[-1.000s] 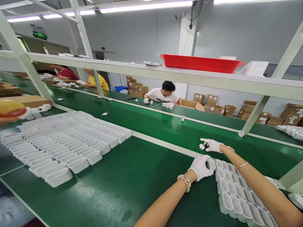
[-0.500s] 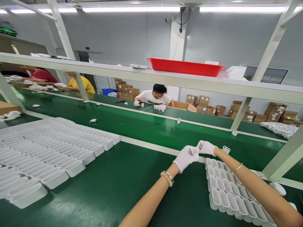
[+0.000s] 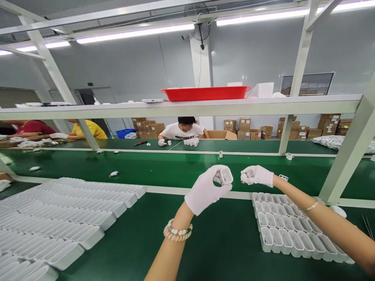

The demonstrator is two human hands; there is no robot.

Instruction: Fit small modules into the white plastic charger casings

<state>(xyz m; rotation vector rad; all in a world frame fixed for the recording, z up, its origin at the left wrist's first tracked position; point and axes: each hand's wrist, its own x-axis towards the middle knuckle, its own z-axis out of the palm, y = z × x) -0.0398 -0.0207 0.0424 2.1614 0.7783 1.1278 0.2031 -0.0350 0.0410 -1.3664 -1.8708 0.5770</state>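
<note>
My gloved left hand [image 3: 206, 191] grips a small white plastic housing [image 3: 226, 176], its open end tilted toward me, above the near edge of the green belt. A short gap to the right, my gloved right hand [image 3: 256, 175] has its fingers pinched together. Whatever lies between those fingertips is too small to name. Below the right forearm stand rows of white open-topped housings [image 3: 285, 240] on the green table. On the left, many longer white housings [image 3: 96, 207] lie packed side by side.
A white shelf beam [image 3: 123, 111] crosses ahead, bearing a red tray [image 3: 205, 93]. Its slanted post [image 3: 342, 148] rises at right. Small parts [image 3: 114, 174] lie on the green conveyor belt [image 3: 164, 168]. Tweezers [image 3: 367, 226] rest at far right. A co-worker [image 3: 182, 129] sits opposite; others are at far left.
My hands have moved apart, the left one leftward with the white housing now plainly visible in it. The camera view has levelled and tipped upward.
</note>
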